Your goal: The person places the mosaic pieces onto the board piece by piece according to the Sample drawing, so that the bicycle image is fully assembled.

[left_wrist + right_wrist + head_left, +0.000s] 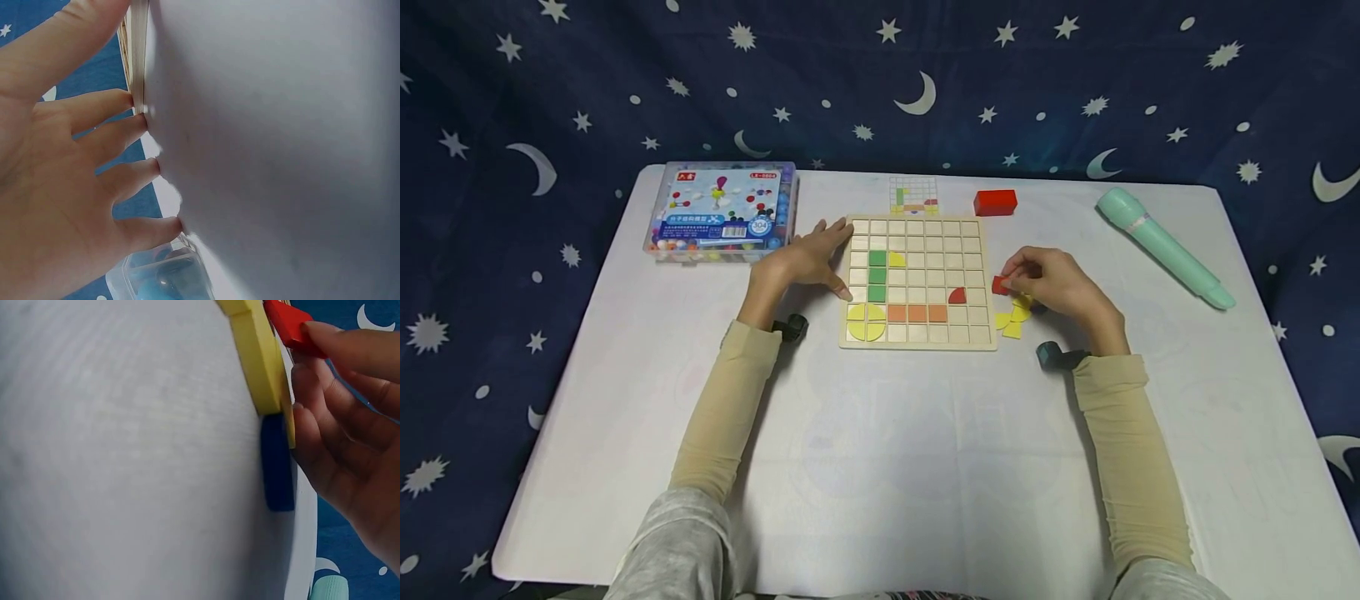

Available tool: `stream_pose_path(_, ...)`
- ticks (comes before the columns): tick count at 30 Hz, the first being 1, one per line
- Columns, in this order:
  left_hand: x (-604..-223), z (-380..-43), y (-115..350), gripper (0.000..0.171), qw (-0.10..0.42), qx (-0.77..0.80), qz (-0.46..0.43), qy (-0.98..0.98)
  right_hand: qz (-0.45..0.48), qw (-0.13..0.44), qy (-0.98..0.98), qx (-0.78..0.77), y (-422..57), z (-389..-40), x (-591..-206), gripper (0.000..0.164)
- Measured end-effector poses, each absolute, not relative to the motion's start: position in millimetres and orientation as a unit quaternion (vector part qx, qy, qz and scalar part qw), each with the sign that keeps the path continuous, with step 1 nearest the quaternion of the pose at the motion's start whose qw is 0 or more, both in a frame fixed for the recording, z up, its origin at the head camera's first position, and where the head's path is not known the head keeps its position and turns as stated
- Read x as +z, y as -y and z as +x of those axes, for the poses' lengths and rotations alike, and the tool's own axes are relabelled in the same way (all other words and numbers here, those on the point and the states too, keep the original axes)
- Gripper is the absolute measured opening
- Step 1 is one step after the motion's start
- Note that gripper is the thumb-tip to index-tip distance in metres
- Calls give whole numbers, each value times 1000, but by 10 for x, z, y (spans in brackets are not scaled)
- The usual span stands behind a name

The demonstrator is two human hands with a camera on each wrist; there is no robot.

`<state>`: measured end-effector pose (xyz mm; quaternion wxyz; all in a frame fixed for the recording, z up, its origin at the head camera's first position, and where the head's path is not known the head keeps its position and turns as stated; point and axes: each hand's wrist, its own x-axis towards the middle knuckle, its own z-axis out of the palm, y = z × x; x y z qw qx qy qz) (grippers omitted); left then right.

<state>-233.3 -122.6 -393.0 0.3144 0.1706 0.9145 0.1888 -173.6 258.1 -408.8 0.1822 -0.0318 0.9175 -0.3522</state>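
Observation:
A wooden grid board (925, 279) lies flat on the table. My left hand (805, 260) rests at its left edge, fingers spread and straight, fingertips touching the side in the left wrist view. Just right of the board, my right hand (1051, 279) pinches a small red piece (292, 326) between thumb and fingers, partly covering its shape. Below that hand lie several yellow pieces (1012, 330) and, in the right wrist view, a dark blue piece (276, 462). On the grid sit green squares (877, 276), orange squares (917, 313), a red quarter-circle (957, 296), yellow quarter-circles (867, 322) forming a disc, and another yellow piece (897, 260).
Behind the board lies a pattern card (913, 196), with a red block (996, 202) to its right. A clear plastic box (722, 212) of coloured beads stands at the back left. Toward the back right lies a mint-green tube-shaped object (1165, 247). A starry cloth hangs behind the table.

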Motion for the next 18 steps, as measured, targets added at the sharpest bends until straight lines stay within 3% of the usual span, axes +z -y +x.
stream_pose_path(8, -3930, -2330, 1225, 119, 316, 189, 167, -915, -14, 186, -910, -371, -2593, -1737, -4050, 22)
stream_pose_path(18, -3955, -2344, 1229, 119, 315, 189, 167, -915, -10, 229, -877, -423, -2527, -1725, -4037, 26)
